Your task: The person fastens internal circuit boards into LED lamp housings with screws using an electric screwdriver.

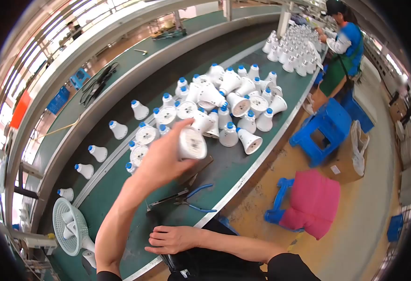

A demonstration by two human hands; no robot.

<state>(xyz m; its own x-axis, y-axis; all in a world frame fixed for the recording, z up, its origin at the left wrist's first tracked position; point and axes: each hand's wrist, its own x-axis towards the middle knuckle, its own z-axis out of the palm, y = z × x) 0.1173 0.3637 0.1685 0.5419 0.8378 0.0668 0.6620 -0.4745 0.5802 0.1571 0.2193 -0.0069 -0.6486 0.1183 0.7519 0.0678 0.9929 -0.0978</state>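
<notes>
Our left hand is lifted above the bench, thumb and fingers clasped round a white bulb shell whose wide end faces us. Our right hand lies flat near the green bench edge, fingers loosely spread. Blue-handled pliers lie between the hands. A heap of bulb shells sits beyond.

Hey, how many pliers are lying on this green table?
1: blue-handled pliers lie on the green table, between the left hand and right hand. Others may hide under the lamp housings.
</notes>
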